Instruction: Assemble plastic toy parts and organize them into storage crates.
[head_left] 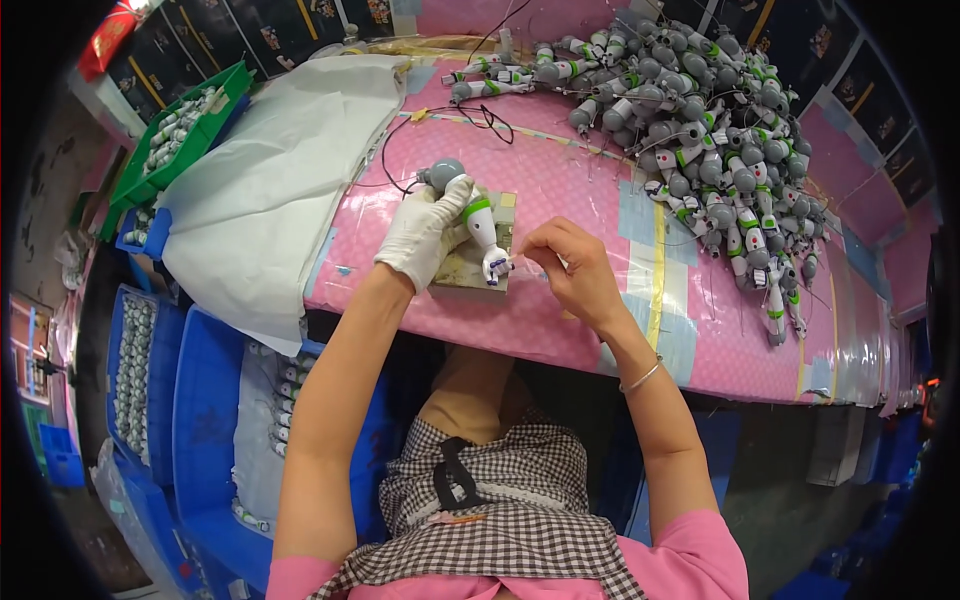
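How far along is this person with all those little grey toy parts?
Hard to say which pile is finished. In hand: the gloved left hand holds one grey, white and green toy figure part on a small block, while the bare right hand works at its lower end. A big heap of similar grey parts lies on the pink table; more fill the green tray and blue bins.

Pink checked table cover (560,190). On it, toy part (470,210) was grey and white with a green band; glove on left hand (422,232) white. Right of the part: grey-green pile (700,110). Left: white sheet (280,180), green tray (180,135), blue bins (200,420).
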